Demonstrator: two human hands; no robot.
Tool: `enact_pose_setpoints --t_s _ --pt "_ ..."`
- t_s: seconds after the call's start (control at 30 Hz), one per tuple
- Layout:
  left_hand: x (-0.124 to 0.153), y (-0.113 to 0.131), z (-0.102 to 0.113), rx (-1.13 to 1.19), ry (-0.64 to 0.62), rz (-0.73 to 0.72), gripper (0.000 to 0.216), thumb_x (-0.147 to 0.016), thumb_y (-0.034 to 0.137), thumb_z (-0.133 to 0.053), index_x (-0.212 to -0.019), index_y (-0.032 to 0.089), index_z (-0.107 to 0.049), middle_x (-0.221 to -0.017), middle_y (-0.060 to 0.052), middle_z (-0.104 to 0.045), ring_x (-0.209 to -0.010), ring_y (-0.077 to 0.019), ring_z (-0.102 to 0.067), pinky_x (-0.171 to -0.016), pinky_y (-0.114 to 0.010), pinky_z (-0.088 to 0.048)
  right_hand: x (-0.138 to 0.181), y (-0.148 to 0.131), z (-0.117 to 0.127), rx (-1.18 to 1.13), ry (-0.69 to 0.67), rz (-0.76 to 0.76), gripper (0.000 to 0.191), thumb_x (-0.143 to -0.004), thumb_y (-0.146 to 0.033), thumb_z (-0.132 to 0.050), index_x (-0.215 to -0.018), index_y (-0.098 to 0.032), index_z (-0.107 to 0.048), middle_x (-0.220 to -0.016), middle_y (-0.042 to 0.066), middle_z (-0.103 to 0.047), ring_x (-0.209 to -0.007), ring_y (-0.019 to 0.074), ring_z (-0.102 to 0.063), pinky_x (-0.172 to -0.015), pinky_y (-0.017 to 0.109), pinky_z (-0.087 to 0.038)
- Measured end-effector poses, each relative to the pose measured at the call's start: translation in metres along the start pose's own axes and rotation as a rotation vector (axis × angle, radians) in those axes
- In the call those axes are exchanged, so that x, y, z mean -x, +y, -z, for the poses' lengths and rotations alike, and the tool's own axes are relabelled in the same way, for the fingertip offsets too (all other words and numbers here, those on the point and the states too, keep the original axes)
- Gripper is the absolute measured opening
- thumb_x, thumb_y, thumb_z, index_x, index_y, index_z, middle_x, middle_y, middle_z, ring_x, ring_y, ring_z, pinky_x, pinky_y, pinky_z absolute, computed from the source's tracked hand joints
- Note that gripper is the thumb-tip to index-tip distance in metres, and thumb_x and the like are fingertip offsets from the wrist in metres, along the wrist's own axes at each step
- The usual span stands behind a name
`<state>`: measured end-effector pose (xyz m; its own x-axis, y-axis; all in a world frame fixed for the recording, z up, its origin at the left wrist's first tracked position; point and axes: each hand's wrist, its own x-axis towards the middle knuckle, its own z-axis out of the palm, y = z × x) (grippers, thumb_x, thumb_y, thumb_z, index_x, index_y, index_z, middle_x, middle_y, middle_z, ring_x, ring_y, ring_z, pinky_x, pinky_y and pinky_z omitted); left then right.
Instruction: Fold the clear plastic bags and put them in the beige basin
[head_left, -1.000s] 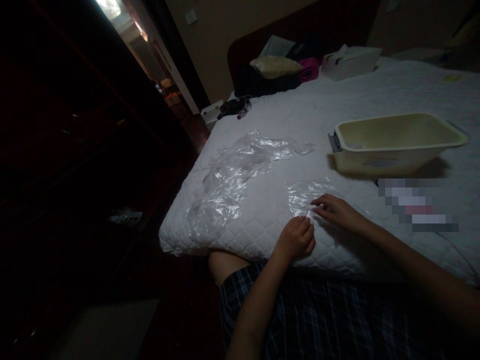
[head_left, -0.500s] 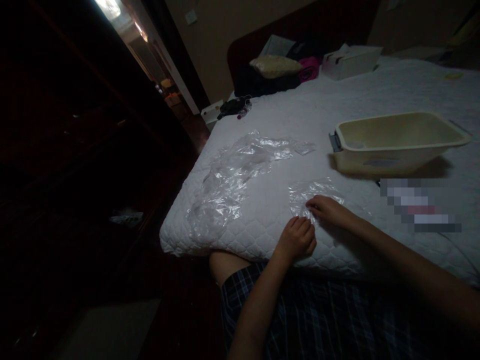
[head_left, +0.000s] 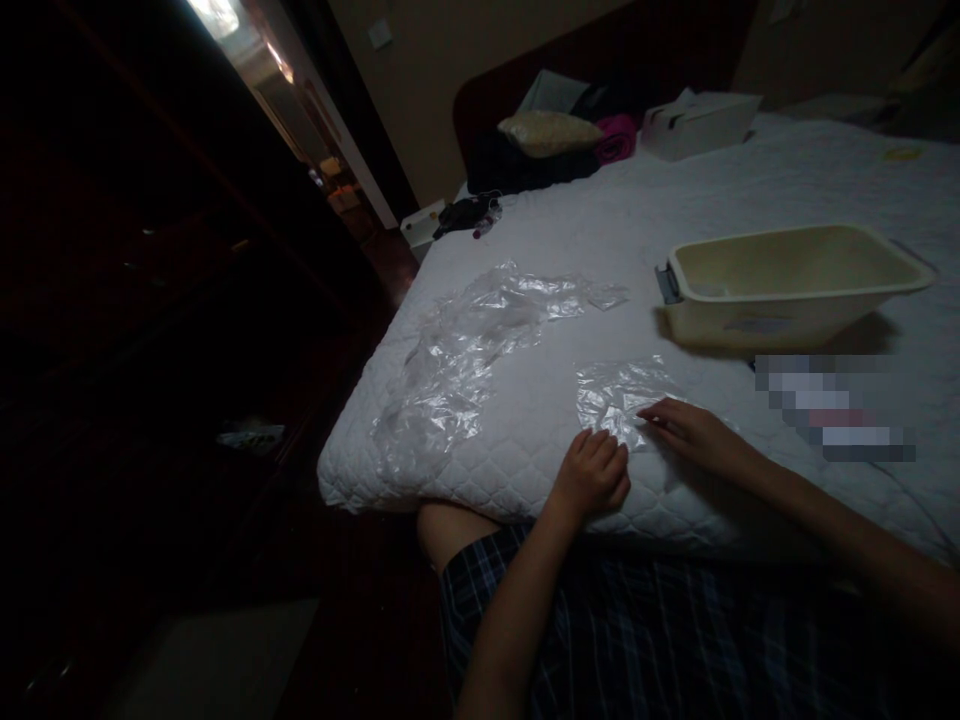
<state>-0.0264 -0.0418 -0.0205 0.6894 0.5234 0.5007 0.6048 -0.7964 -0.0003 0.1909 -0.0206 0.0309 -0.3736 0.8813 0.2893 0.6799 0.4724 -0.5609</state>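
A clear plastic bag (head_left: 611, 385) lies spread on the white quilted bed, crinkled and shiny. At its near edge rests my left hand (head_left: 592, 475), closed with the fingers bent onto the plastic. My right hand (head_left: 694, 432) is at the bag's right side, thumb and fingers pinched together on the film. Its fingertips are dim, so the exact grip is hard to see. To the left lies a loose heap of more clear plastic bags (head_left: 480, 340), apart from both hands.
A cream plastic bin (head_left: 750, 325) with a grey latch stands on the bed (head_left: 555, 425) beyond my right hand. A blurred-out item (head_left: 825, 405) lies in front of it. At the headboard are a white box (head_left: 701, 128), a yellowish pillow-like bag (head_left: 551, 133) and a pink roll (head_left: 617, 140).
My right hand has slid a little to the right across the bag, away from my left hand. The left hand has stayed in place.
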Motion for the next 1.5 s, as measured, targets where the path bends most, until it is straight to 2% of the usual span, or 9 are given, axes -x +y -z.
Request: enact_pose_setpoints --t_s 0.2,0.4,0.6,0.83,1.03,1.23,1.5 --pt "0.001 0.000 -0.002 0.003 0.010 -0.004 0.039 -0.084 0.030 -0.047 -0.117 0.011 -0.056 -0.123 -0.015 -0.058 -0.118 -0.0256 -0.051 -0.101 -0.046 -0.040 0.048 0.011 0.013 0.099 0.076 0.024 0.029 -0.087 -0.033 -0.041 -0.103 -0.022 -0.063 -0.097 0.011 -0.066 -0.091 0.0253 -0.063 -0.079 0.043 -0.052" --pt "0.002 -0.003 -0.001 -0.022 -0.002 -0.053 0.042 -0.083 0.032 -0.047 -0.119 0.011 -0.054 -0.127 -0.016 -0.056 -0.122 -0.0257 -0.049 -0.103 -0.044 -0.039 0.067 0.021 0.010 0.178 0.115 0.016 0.032 -0.089 -0.032 -0.040 -0.108 -0.024 -0.064 -0.106 0.012 -0.065 -0.096 0.0282 -0.062 -0.084 0.047 -0.050" --pt "-0.009 0.004 0.002 -0.054 0.036 -0.080 0.042 -0.085 0.032 -0.045 -0.118 0.009 -0.056 -0.124 -0.016 -0.058 -0.121 -0.0277 -0.050 -0.103 -0.046 -0.037 0.069 0.026 0.004 0.168 0.144 0.004 0.033 -0.090 -0.033 -0.038 -0.111 -0.026 -0.063 -0.108 0.010 -0.065 -0.098 0.0261 -0.061 -0.086 0.044 -0.048" --pt "-0.025 0.022 -0.008 -0.013 -0.009 -0.036 0.037 -0.086 0.028 -0.045 -0.113 0.006 -0.058 -0.117 -0.016 -0.062 -0.114 -0.0244 -0.054 -0.101 -0.040 -0.041 0.068 0.033 0.001 0.202 0.185 0.018 0.029 -0.089 -0.033 -0.045 -0.107 -0.022 -0.064 -0.105 0.011 -0.067 -0.095 0.0256 -0.061 -0.083 0.044 -0.048" --pt "-0.024 0.022 -0.002 -0.001 -0.089 -0.080 0.036 -0.088 0.028 -0.044 -0.117 0.010 -0.056 -0.119 -0.014 -0.061 -0.116 -0.0229 -0.053 -0.101 -0.041 -0.041 0.066 0.025 0.006 0.161 0.152 0.020 0.027 -0.088 -0.035 -0.046 -0.102 -0.025 -0.066 -0.103 0.009 -0.068 -0.095 0.0255 -0.062 -0.084 0.044 -0.048" --pt "-0.024 0.022 0.000 -0.007 -0.076 -0.080 0.036 -0.089 0.029 -0.043 -0.116 0.009 -0.056 -0.118 -0.013 -0.061 -0.114 -0.0222 -0.054 -0.102 -0.038 -0.039 0.062 0.024 0.004 0.159 0.156 0.061 0.026 -0.088 -0.035 -0.047 -0.101 -0.023 -0.066 -0.102 0.009 -0.068 -0.096 0.0242 -0.060 -0.084 0.041 -0.047" --pt "-0.024 0.022 0.000 -0.020 -0.113 -0.094 0.034 -0.088 0.029 -0.046 -0.115 0.011 -0.056 -0.119 -0.014 -0.059 -0.114 -0.0234 -0.053 -0.100 -0.040 -0.040 0.048 0.017 0.004 0.204 0.165 -0.007 0.025 -0.087 -0.034 -0.044 -0.093 -0.020 -0.065 -0.096 0.011 -0.066 -0.093 0.0259 -0.058 -0.082 0.042 -0.044"
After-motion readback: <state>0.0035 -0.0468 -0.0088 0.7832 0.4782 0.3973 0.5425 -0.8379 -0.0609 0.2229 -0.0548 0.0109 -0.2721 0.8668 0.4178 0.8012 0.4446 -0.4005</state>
